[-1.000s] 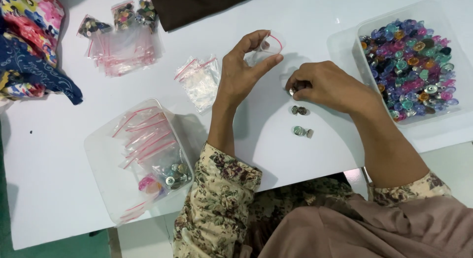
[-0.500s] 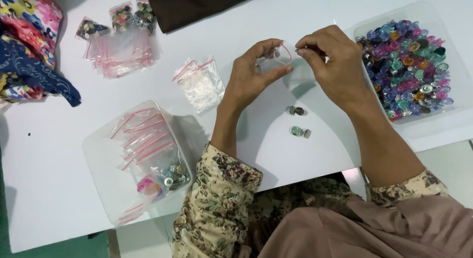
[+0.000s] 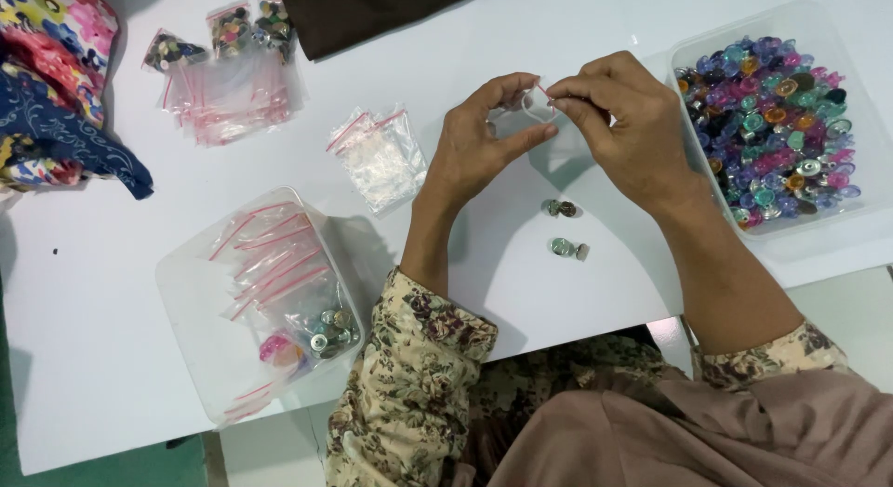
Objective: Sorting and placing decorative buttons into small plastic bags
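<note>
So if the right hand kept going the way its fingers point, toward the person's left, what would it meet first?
The right hand already pinches the rim of the small clear bag, so it would first press into the left hand holding the bag's other side. Past that lies the packet of white pieces, though height above the table is unclear.

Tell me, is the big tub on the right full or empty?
Full: the clear tub is heaped with colourful round buttons nearly to its rim.

Small clear zip bag w/ red seal strip [image 3: 538, 104]: mostly covered by both hands, contents can't be made out. Dark brown cloth [image 3: 372, 13] cut off at top edge. Floral fabric pile [image 3: 46, 68] cut at left edge. Clear tub of coloured beads [image 3: 837, 208]: right side partly out of frame. Two tiny metal pieces [image 3: 560, 208] on white surface [image 3: 93, 357]: too small to tell what kind.
</note>
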